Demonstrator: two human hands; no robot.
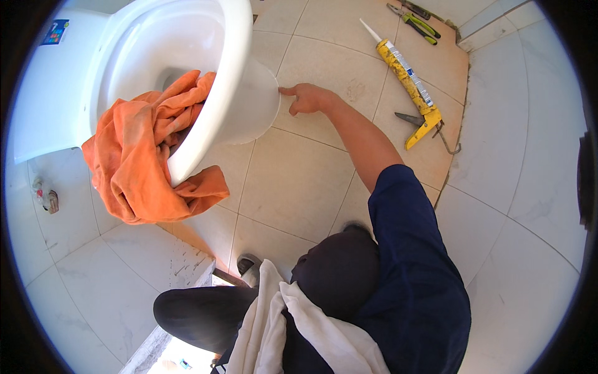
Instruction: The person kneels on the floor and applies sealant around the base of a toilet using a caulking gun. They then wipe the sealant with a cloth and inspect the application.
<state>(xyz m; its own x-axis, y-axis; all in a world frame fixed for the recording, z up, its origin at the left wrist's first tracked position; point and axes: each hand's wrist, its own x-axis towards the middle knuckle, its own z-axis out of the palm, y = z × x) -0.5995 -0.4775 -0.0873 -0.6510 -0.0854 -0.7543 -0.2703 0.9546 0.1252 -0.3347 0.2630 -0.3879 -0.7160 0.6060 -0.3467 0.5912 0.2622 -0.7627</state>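
Pale tiles [296,193] lie under the toilet [237,37] at left; our right hand [311,98], thumb spread, touches its base [252,109] with one fingertip [284,91]. Our left hand's grip we cannot tell. Cloth [134,153] drapes the rim [215,121]; caulking gun [403,73] and pliers [422,27] lie rightward.

The person is wearing a navy short-sleeved shirt [414,249] and black trousers [199,316]; an off-white cloth [333,330] is hanging down in two folds, and a greyish shoe [246,262] is showing.

Right hand [309,100] outstretched, forefinger [286,91] extended
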